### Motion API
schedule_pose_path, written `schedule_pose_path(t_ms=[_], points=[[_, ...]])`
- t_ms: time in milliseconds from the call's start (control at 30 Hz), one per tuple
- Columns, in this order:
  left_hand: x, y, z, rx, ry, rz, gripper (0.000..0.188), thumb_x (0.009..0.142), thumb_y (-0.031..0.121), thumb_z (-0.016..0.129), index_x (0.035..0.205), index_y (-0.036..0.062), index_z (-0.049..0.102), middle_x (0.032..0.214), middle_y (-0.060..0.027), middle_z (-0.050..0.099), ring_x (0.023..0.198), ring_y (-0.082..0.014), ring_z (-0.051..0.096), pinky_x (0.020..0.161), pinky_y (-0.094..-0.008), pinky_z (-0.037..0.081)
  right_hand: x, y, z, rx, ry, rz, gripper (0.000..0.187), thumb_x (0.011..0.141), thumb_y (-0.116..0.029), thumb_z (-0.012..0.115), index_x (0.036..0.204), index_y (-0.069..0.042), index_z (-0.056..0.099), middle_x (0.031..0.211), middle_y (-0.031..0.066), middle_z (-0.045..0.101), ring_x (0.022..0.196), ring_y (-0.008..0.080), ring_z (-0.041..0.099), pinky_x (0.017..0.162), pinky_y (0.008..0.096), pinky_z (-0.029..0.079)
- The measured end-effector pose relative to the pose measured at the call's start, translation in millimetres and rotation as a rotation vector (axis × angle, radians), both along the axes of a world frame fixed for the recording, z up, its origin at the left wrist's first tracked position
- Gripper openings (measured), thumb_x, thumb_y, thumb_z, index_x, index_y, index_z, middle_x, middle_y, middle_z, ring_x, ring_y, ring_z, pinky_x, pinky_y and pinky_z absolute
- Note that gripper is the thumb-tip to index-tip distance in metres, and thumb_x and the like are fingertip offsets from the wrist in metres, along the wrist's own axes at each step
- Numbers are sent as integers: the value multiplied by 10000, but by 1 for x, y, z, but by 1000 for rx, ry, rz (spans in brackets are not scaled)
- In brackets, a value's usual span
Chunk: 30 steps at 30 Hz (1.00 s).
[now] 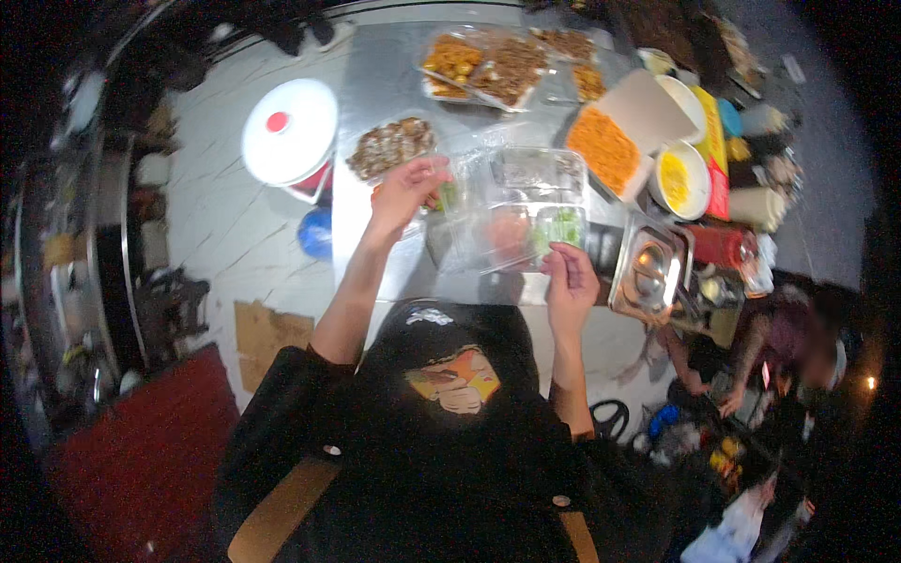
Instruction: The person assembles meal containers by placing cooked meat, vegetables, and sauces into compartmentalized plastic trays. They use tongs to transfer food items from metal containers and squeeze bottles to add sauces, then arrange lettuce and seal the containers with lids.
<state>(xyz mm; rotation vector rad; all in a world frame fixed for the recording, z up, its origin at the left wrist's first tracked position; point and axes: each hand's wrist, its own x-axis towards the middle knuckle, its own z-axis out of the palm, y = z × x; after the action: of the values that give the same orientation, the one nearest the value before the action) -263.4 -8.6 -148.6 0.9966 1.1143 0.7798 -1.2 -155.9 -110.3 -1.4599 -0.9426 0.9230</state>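
Observation:
On the steel table in front of me stands a clear plastic container (pixel 542 197) with compartments, its see-through lid (pixel 469 220) hinged open toward the left. Shredded green leaves (pixel 566 225) lie in the near right compartment. Something pinkish shows blurred through the plastic beside them. My left hand (pixel 410 195) is closed at the lid's left edge, with a bit of green seen near its fingertips. My right hand (pixel 571 281) pinches the container's near right corner. A pile of brown and whitish food (pixel 389 148) sits just beyond my left hand.
Beyond the container are clear trays of orange and brown food (pixel 507 70). At right stand a tray of orange shreds (pixel 603 150), a bowl of yellow pieces (pixel 683 180) and a steel pan (pixel 649 267). A white-lidded tub (pixel 291 131) is left; another person (pixel 774 338) is lower right.

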Motion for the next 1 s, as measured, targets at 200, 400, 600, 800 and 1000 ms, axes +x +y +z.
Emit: schedule_pose_path(t_ms=[200,400,600,800,1000], points=[[-92,-46,126,542,267,399,177,913,24,685,1086,24,723,1068,-71,731,906,-134,666,776,-263,533,-22,34,9,-80,306,331,260,1048,-228,573,1147,0,649,926,74,682,808,115,643,713,271,546],[-110,-73,94,1254,968,90,370,714,-47,723,1029,140,773,1120,-60,725,1010,-258,687,870,-377,557,-64,120,18,-230,685,508,401,1064,-355,519,1270,-27,622,980,87,681,826,143,651,707,292,546],[-86,-94,-24,834,492,430,325,829,-60,684,1113,90,737,1215,-101,639,1057,-224,640,864,-323,543,-90,163,-46,-161,-8,445,303,1030,-180,561,1274,-17,638,1038,85,708,880,133,654,791,273,512],[-80,-88,-57,383,329,728,409,922,25,695,1319,42,596,1281,-101,562,1029,-158,610,854,-289,531,-113,169,-92,-154,-223,326,292,980,-95,582,1236,33,644,973,169,733,798,253,709,750,363,551],[-100,-52,-74,290,345,545,493,892,78,743,1364,72,600,1152,-95,594,782,-124,591,708,-286,509,-125,164,-102,-20,-882,281,357,931,-55,591,1272,41,637,1091,222,621,973,323,622,888,379,501]])
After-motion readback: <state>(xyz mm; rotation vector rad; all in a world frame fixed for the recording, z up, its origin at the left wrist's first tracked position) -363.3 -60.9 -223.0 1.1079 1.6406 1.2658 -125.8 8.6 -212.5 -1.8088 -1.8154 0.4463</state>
